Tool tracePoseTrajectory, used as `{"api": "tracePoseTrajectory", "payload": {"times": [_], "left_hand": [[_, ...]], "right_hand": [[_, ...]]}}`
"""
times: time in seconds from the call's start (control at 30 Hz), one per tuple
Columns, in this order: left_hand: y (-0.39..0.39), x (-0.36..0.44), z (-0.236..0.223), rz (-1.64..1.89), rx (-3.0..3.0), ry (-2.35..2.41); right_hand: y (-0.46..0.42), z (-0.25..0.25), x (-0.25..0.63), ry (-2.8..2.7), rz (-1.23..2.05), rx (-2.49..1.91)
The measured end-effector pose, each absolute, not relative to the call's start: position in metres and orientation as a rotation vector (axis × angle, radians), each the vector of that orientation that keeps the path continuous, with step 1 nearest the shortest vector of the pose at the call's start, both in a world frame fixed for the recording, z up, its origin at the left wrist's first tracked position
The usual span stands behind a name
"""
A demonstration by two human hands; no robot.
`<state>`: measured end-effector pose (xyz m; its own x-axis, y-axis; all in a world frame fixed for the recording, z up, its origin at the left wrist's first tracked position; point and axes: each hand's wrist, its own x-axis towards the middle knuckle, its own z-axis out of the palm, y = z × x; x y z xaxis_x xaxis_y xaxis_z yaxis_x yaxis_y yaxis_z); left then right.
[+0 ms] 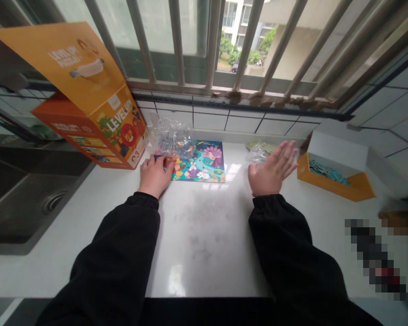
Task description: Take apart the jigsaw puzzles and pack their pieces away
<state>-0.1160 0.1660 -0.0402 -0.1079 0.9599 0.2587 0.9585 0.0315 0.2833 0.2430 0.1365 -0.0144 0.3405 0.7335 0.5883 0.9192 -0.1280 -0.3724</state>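
A colourful jigsaw puzzle lies flat on the white counter near the tiled wall. My left hand rests at its left edge, fingers curled and pressing on a puzzle piece there. My right hand hovers to the right of the puzzle, fingers stretched out and holding nothing, just in front of a small clear plastic bag. Another crumpled clear bag sits behind the puzzle.
An open orange puzzle box with its lid up stands at the left. An orange tray with a white lid holding pieces sits at the right. A steel sink is at the far left. Window bars run behind.
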Motion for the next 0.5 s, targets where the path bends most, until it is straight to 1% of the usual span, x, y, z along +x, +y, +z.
{"api": "tracePoseTrajectory", "payload": {"times": [0.03, 0.1, 0.2, 0.33, 0.5], "left_hand": [[0.168, -0.117, -0.04, 0.635, 2.104, 2.247], [0.169, -0.117, -0.038, 0.653, 2.117, 2.228], [0.166, -0.116, -0.035, 0.644, 2.119, 2.215], [0.162, -0.115, -0.03, 0.66, 2.1, 2.214], [0.159, -0.117, -0.024, 0.711, 2.071, 2.173]], "right_hand": [[0.132, -0.015, 0.231, -1.548, -0.315, -1.85], [0.128, -0.022, 0.211, -1.805, -0.162, -1.73], [0.13, -0.036, 0.196, -2.04, 0.062, -1.698], [0.137, -0.045, 0.2, -2.038, 0.207, -1.757], [0.136, -0.035, 0.214, -1.963, 0.225, -1.798]]}}
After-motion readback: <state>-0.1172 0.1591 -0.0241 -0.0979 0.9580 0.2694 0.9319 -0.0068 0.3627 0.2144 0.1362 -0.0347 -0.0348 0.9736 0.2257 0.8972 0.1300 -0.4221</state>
